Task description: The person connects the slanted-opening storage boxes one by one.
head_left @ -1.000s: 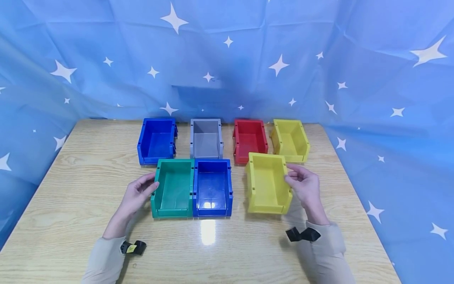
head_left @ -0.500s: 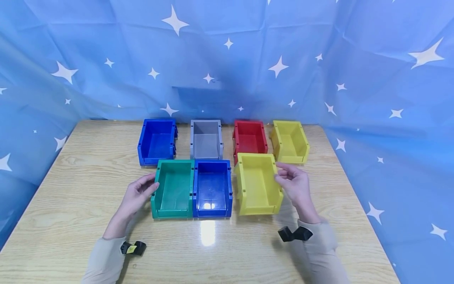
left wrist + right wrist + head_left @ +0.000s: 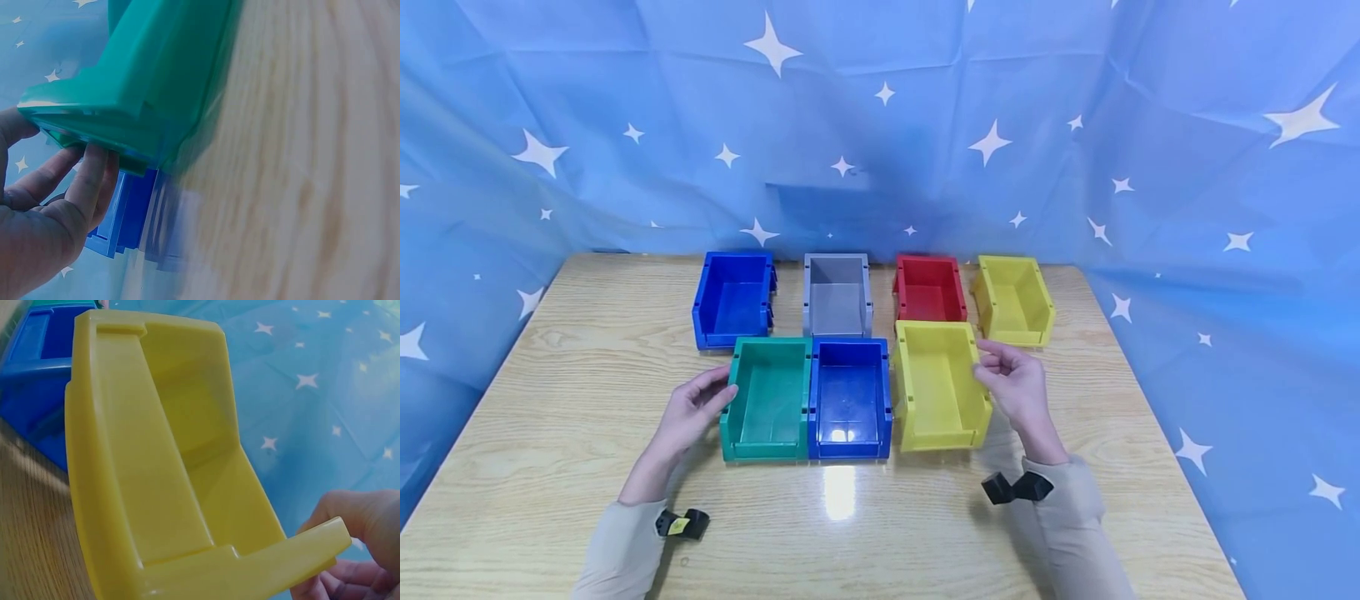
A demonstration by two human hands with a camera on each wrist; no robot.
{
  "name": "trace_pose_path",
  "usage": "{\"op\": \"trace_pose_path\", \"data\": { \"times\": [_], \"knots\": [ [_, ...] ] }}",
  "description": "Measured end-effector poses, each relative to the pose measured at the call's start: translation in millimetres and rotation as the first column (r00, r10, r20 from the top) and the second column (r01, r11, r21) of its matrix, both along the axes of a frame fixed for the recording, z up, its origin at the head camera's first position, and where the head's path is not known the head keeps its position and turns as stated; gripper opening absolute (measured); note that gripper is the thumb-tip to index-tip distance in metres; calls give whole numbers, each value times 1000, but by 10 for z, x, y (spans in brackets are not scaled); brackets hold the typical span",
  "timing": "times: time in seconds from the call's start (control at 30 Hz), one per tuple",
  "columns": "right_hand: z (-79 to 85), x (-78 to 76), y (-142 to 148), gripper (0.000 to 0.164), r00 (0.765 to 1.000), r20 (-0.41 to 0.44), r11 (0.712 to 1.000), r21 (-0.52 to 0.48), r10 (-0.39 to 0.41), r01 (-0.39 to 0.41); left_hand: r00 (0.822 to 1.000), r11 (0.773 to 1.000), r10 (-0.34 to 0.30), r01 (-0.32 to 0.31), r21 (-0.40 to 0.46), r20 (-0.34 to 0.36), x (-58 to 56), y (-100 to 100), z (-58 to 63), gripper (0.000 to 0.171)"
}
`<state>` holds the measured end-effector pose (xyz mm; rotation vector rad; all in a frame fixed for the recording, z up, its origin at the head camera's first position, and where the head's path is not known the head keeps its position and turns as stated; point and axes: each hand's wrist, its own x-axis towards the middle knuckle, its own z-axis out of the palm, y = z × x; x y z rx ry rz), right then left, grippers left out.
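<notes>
One blue bin point(image 3: 850, 396) already adjoins the green bin point(image 3: 771, 396) your left hand point(image 3: 694, 410) pinches; your right hand point(image 3: 1021, 387) pinches a seemingly unplaced yellow bin point(image 3: 938, 387).

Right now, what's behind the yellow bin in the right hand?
The red bin: its back part shows beyond the held yellow bin. Its front is covered, so that end cannot be seen.

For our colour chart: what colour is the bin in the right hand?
Yellow: the bin shows best in the right wrist view.
</notes>
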<state>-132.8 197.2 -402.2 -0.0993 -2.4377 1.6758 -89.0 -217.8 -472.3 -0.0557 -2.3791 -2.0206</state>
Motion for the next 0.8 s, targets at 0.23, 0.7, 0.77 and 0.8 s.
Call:
{"op": "trace_pose_path", "data": {
  "times": [0.23, 0.7, 0.77, 0.8],
  "knots": [
    [-6, -13, 3, 33, 1000, 24, 1000, -22, -12, 13, 1000, 1000, 0, 0, 5, -9, -9, -2, -9, 38],
    [29, -41, -33, 31, 997, 77, 999, 32, -8, 5, 1000, 1000, 1, -1, 6, -11, -12, 1, -19, 37],
    [19, -36, -46, 31, 998, 68, 999, 48, -1, -2, 1000, 1000, 1, -1, 1, -10, -13, -2, -18, 38],
    [14, -34, -51, 31, 998, 63, 999, 53, 6, -10, 1000, 1000, 0, -1, -1, -11, -14, -5, -17, 38]
  ]
}}
